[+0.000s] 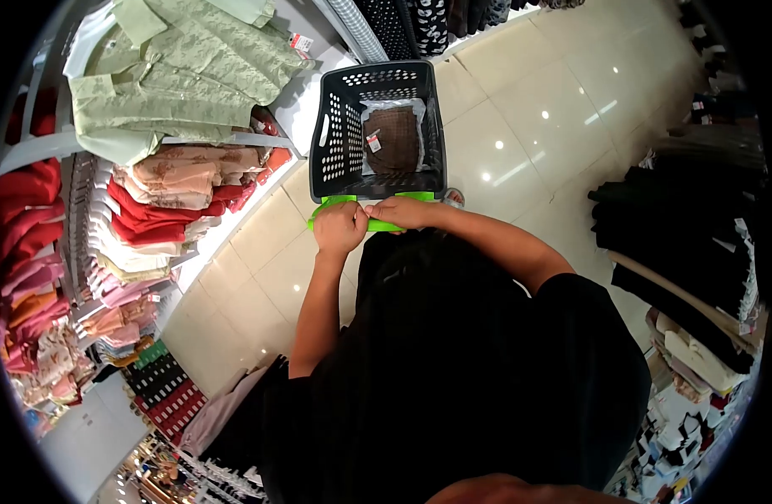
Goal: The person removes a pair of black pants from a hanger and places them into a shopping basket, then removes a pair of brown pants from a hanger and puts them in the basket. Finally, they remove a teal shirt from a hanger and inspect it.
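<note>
Left grip (340,225) and right grip (396,212) are both clenched on the green handle (387,226) at the near end of the black basket (329,179); they sit side by side, meeting at the thumbs. The basket lies directly ahead of both, upright and open-topped, with perforated walls. Contents: one brown folded garment (396,134) in clear wrapping (421,113), flat on the bottom, bearing a white-and-red tag (373,143). Neither grip touches it. Left of the basket, a pale green shirt (193,80) hangs above red clothes (146,210). Tiled floor (520,143) extends to the right.
</note>
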